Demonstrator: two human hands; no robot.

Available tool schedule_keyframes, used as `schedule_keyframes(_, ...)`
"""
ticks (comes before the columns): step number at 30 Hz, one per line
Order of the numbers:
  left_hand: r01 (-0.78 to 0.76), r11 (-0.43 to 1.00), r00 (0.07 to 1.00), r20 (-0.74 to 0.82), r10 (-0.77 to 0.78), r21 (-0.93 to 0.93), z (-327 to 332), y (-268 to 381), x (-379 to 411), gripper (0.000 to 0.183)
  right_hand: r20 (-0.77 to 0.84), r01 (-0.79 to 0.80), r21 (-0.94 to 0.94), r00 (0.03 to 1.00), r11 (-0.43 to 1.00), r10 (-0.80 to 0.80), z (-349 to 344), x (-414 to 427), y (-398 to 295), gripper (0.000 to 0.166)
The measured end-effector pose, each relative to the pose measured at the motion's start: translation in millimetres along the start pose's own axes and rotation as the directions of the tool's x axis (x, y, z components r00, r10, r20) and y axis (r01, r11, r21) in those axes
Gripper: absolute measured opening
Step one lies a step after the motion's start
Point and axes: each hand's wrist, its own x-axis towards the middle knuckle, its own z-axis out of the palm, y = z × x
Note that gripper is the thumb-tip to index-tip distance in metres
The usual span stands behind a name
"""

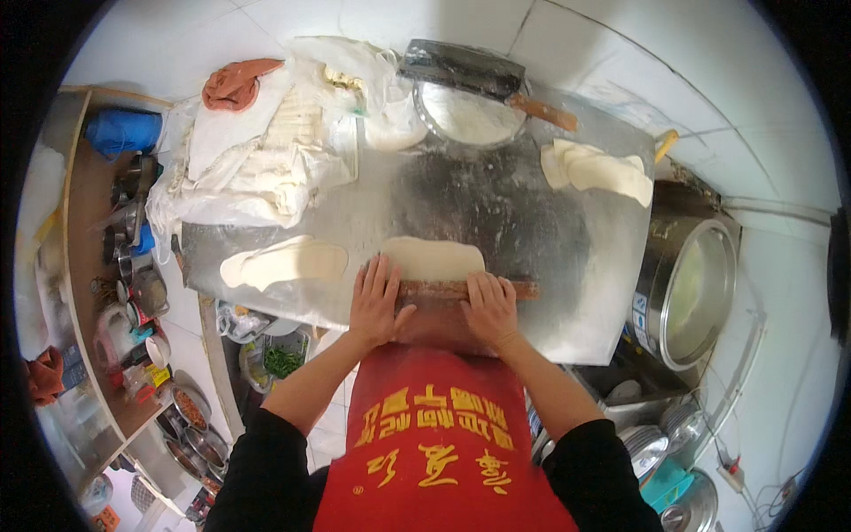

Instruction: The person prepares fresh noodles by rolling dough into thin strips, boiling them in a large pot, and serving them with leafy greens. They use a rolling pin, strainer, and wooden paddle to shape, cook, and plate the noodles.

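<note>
A wooden rolling pin [435, 289] lies across the near edge of a flat piece of dough [432, 258] on a metal worktop [359, 206]. Over the pin's left end rests my left hand [377, 299], its thumb apart from the fingers. My right hand [490, 307] lies over the pin towards its right end, with the tip sticking out beyond it. The palms hide parts of the pin. To the left is another flattened dough sheet [286, 263]; several overlapping sheets [598, 169] lie at the back right.
A cleaver [465, 70] with a wooden handle lies across a round pan of flour [472, 113] at the back. Cloth and plastic sheeting [266, 166] cover the back left. A large metal pot [698, 292] stands right of the worktop; shelves [86, 266] with pans stand left.
</note>
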Motion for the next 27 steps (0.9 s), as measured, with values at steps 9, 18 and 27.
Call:
schedule_keyframes(9, 0.335, 0.919, 0.937, -0.031, -0.348, -0.210, 9, -15, 75, 0.030, -0.208, -0.140, -0.052, 0.970, 0.989, 0.126, -30, 67, 66, 0.048)
schedule_keyframes(18, 0.289, 0.705, 0.949, 0.095, -0.302, -0.648, -73, -111, -1, 0.017, 0.661, -0.045, 0.265, 0.736, 0.963, -0.147, -1, 129, -42, 0.027)
schedule_keyframes(27, 0.471, 0.822, 0.729, -0.384, -0.567, -0.319, -192, -299, 32, 0.018, 0.142, -0.145, 0.269, 0.984, 0.952, 0.110, -5, 198, -105, 0.031)
